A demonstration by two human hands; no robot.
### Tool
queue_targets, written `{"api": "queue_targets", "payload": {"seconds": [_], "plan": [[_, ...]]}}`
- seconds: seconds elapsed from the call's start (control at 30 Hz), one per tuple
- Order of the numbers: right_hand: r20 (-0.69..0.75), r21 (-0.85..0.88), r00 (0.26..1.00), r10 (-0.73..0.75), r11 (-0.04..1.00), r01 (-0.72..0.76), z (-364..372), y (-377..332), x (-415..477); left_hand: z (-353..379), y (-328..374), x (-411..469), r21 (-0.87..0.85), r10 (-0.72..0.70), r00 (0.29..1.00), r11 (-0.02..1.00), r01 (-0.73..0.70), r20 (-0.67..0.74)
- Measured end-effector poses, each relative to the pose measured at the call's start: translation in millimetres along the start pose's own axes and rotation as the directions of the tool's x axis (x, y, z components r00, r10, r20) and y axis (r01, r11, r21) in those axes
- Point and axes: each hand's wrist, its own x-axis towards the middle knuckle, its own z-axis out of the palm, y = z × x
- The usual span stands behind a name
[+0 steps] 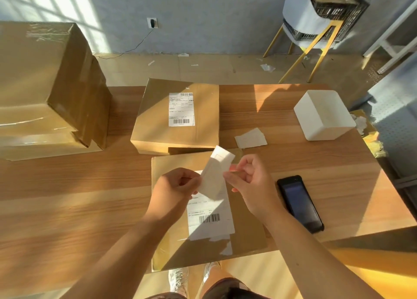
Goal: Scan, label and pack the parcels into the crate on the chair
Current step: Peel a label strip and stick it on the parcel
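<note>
A flat cardboard parcel [246,228] with a shipping label [209,217] lies at the table's near edge. Above it, my left hand [178,185] pinches the lower end of a white label sheet [216,172]. My right hand [250,176] pinches the sheet's right edge with thumb and forefinger. A second labelled parcel [155,127] lies behind. A black handheld scanner [300,202] rests on the table right of my right hand. The black crate [334,7] sits on a white chair [300,16] at the far right.
Large cardboard boxes [45,84] are stacked on the left of the wooden table [67,197]. A stack of white labels [250,138] and a white box [325,115] lie at the right. Paper scraps litter the floor. A white shelf frame [392,45] stands far right.
</note>
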Motion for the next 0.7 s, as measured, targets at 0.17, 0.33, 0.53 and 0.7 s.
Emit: {"api": "queue_targets", "payload": {"seconds": [0.17,0.33,0.53,0.7], "plan": [[0.09,0.044,0.996,0.0,0.999,-0.004,21.6,2.5,-21.2,-3.6,-1.6,-11.8,-0.086,-0.026,1.0,0.996,0.027,0.008],[0.009,0.142,1.0,-0.016,0.99,0.014,24.3,3.2,-26.9,-11.2,-2.2,-20.0,-0.159,-0.054,0.993,0.985,0.07,0.103],[0.008,0.181,0.999,-0.032,0.983,0.03,26.8,1.7,-29.7,-16.5,-1.2,-25.4,-0.225,-0.038,0.983,0.971,0.078,0.177],[0.019,0.194,0.999,-0.04,0.98,0.036,27.6,-0.8,-30.6,-19.3,0.4,-24.0,-0.282,-0.019,0.982,0.957,0.072,0.186]]}}
